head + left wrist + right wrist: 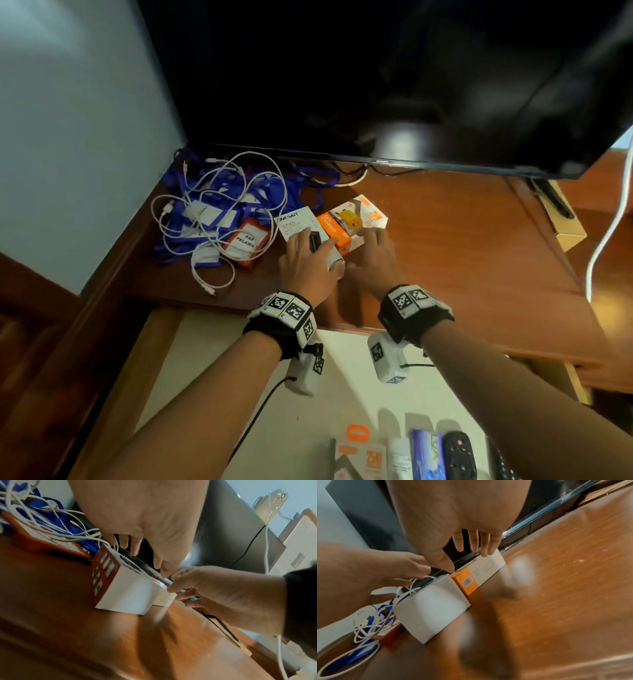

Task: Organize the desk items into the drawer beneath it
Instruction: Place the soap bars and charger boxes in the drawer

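Orange-and-white charger box (352, 222) and a white box (297, 222) side by side on the wooden desk (462, 240), both hands on them.

Both boxes lie flat, touching, long axes running from the desk's front edge back toward the TV (376, 85). Left hand (306, 265) lies over the white one, fingers spread, with a small black thing (314, 241) under them that I can't identify. Right hand (371, 262) rests on the orange one, fingers fairly straight. White cables (219, 205) and blue lanyards (263, 195) are heaped just left. The open drawer (205, 342) sits below.
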